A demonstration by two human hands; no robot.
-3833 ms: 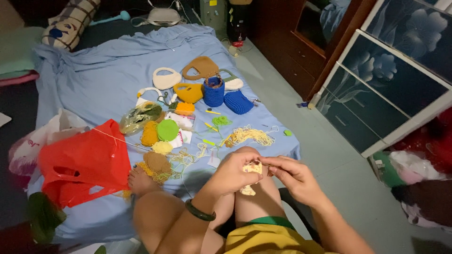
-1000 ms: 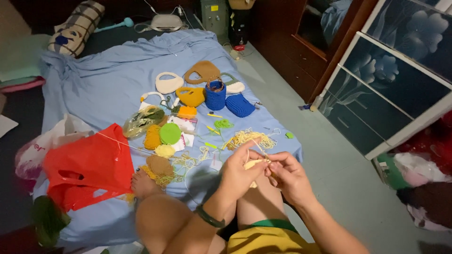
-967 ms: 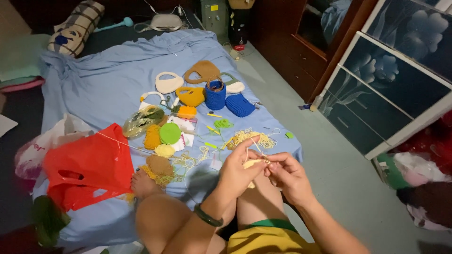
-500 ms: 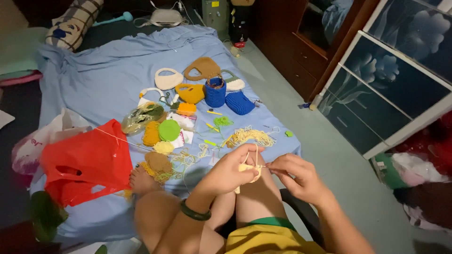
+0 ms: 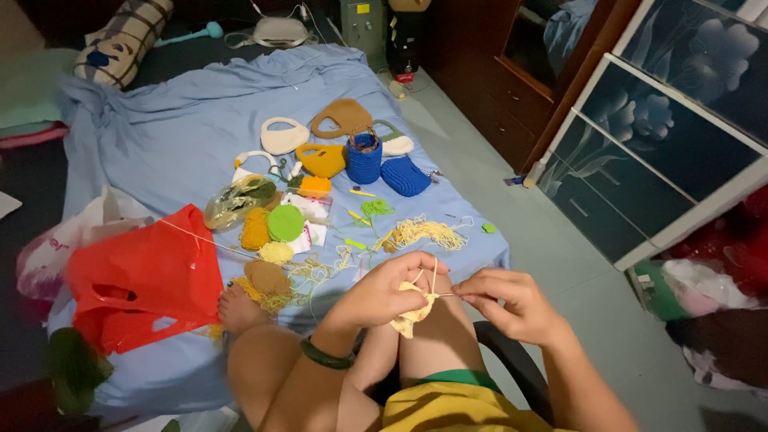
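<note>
Both hands meet above the raised knees: the left hand (image 5: 384, 290) is curled around a small pale yellow crochet piece (image 5: 410, 317), and the right hand (image 5: 512, 302) pinches a thin hook at its edge. Just beyond them lies a tangle of yellow yarn (image 5: 420, 233) on the blue sheet (image 5: 176, 136). Farther left sits a red plastic bag (image 5: 144, 276). Farthest off stand small crocheted bags (image 5: 364, 158).

Left hand (image 5: 382, 290) and right hand (image 5: 508, 300): now sitting lower and nearer the knees than a second ago, after working higher over the blue sheet. Pale yellow crochet piece (image 5: 410, 317): now hanging below the left fingers, its yarn strand (image 5: 434, 274) rising in a loop between both hands.
</note>
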